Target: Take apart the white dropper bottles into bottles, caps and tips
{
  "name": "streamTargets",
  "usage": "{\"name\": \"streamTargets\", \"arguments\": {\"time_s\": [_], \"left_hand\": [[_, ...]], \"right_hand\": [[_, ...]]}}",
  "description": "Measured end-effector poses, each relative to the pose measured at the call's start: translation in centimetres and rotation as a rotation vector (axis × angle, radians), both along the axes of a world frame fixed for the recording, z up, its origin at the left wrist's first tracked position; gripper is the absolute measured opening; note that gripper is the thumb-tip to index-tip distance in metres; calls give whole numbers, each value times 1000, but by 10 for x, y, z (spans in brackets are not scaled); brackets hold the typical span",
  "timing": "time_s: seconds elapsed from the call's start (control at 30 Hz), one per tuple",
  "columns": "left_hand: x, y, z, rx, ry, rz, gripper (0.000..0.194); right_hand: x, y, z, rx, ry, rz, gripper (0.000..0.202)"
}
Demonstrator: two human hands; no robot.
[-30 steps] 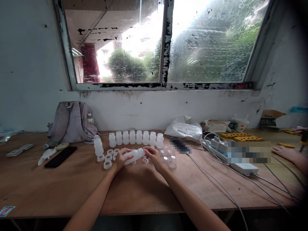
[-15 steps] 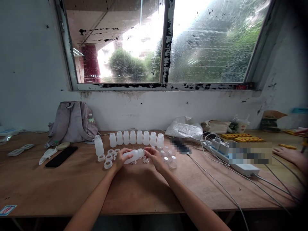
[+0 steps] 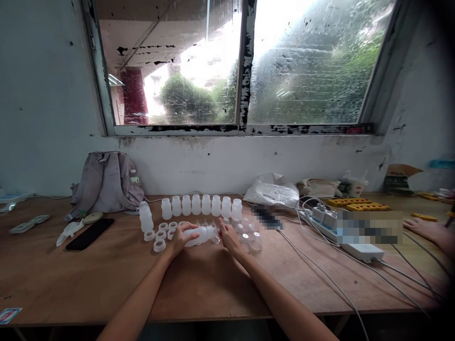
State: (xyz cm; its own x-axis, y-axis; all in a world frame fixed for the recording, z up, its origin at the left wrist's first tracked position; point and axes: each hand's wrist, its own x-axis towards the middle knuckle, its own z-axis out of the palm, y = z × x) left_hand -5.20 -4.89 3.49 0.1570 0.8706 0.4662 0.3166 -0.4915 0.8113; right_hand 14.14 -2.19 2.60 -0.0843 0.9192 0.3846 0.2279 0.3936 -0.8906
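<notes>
A frosted baby bottle (image 3: 199, 236) lies almost level in my left hand (image 3: 183, 237), its neck pointing right. My left fingers are wrapped round its body. Right at the bottle's mouth is my right hand (image 3: 229, 237), fingers closed together; whatever is between them is too small and clear to make out. White collar rings (image 3: 159, 245) sit in rows left of my left hand. Clear bottle teats (image 3: 205, 222) stand behind the held bottle, partly hidden by it. Clear dome caps (image 3: 255, 241) are grouped just right of my right hand.
Several open frosted bottles (image 3: 196, 204) stand in a row behind. A bottle with a clear cap (image 3: 146, 217) stands left. A black phone (image 3: 90, 234) and backpack (image 3: 106, 182) lie farther left. Cables and a power strip (image 3: 361, 250) are right, near another person's hand (image 3: 421, 228).
The held bottle has shifted slightly right and down and turned nearer to level. My right hand has moved a little right, its fingers drawn closer together.
</notes>
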Motion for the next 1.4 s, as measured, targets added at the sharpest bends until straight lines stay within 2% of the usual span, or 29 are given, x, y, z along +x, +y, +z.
{"name": "streamTargets", "arguments": {"time_s": [0.13,0.3,0.4,0.47,0.53,0.6,0.67,0.8,0.87,1.03,1.1,1.2,1.3,1.4], "left_hand": [[-2,1,1,-21,-39,6,27],[-1,1,-2,-114,-114,-40,30],[0,4,-6,-175,-182,-61,35],[1,5,-8,-208,-226,-78,38],[3,6,-9,-222,-237,-90,42],[6,5,-9,-203,-198,-78,44],[9,3,-8,-99,-109,-25,42],[16,-4,-7,165,75,67,50],[18,-7,-5,146,108,45,51],[24,-15,3,-41,110,-106,37],[27,-17,2,18,127,-66,38],[30,-19,-3,223,186,87,46],[29,-17,-8,331,244,161,47],[25,-12,-11,341,273,186,47]], "right_hand": [[0,-2,1,84,7,82,42],[1,0,0,-29,8,97,49],[1,-5,5,-38,94,103,42],[1,-11,12,-37,175,200,30],[1,-16,18,-55,228,343,31],[2,-18,20,-83,231,427,32],[1,-17,19,-96,203,385,28],[-1,-13,13,-47,150,191,29],[-1,-14,13,-9,145,191,30],[4,-22,24,-20,202,329,41],[5,-24,26,-20,193,327,39],[4,-25,28,36,142,269,37],[5,-24,33,120,-11,236,37],[19,-19,44,221,-346,144,36]]}}
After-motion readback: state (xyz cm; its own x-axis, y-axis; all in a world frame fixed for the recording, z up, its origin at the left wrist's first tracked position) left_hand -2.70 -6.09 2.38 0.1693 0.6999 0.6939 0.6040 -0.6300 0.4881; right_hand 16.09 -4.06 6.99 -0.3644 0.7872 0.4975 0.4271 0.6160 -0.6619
